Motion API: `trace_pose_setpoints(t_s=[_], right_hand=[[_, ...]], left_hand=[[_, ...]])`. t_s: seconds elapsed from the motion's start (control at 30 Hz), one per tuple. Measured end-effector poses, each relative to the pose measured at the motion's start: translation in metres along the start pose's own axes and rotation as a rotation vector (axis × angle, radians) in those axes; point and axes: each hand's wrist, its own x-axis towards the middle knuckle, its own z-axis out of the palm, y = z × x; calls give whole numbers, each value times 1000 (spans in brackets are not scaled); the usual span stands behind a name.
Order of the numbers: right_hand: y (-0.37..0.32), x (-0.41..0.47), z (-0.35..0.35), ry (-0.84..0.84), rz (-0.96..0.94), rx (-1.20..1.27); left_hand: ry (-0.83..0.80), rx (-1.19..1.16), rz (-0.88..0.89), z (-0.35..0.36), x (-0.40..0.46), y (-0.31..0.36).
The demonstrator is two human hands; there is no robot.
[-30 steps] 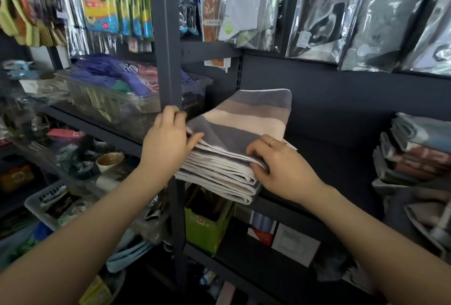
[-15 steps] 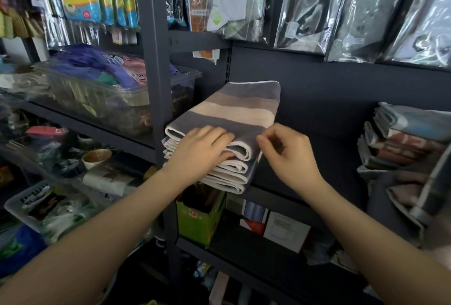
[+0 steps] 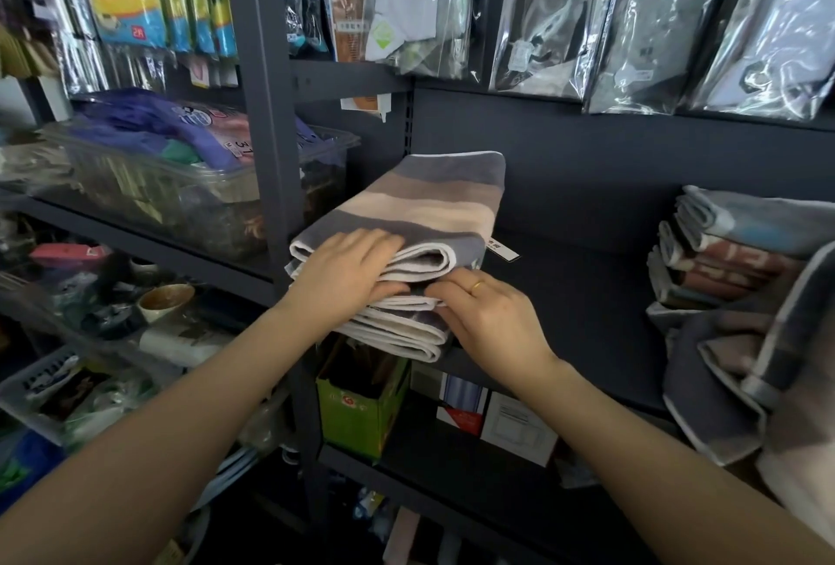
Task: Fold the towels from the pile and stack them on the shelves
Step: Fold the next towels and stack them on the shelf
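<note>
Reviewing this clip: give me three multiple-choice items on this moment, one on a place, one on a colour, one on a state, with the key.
1. The stack of folded striped towels lies
A. on the dark shelf
B. in the clear bin
C. on the floor

2. The box below the stack is
A. red
B. green
C. white

3. The left hand
A. hangs idle
B. grips a bag
C. rests flat on the top towel

Key: 1 A, the stack sits at the shelf's front edge; 2 B, its sides are green; 3 C, its fingers lie straight on the fold, the right hand beside it.
</note>
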Motion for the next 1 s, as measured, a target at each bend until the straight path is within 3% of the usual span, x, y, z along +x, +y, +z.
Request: trace_pose_setpoints(t_s=[0.2,0.37,0.57,0.67,0.77,0.87,1.0], right_hand=[[7,-5,-5,31,23,28],[15,-12,-17,-3,274,199],[32,15,-12,-100,21,85],[29,26,-11,-39,31,106],[25,19,-9,-130,1,162],[25,13,-20,-236,-4,352],[26,35,-26,-78,192,484]], left_hand=[[70,84,41,5,-10,-13],[-14,28,7,-5,-16,-17],[-22,65,34,-20,-27,-40],[-29,99,39,-31,-17,-47],[-105,66,39,-31,-21,-41],[-190,-101,-77,-34,-29,-33],[-101,-174,-328,-41,10,-9]])
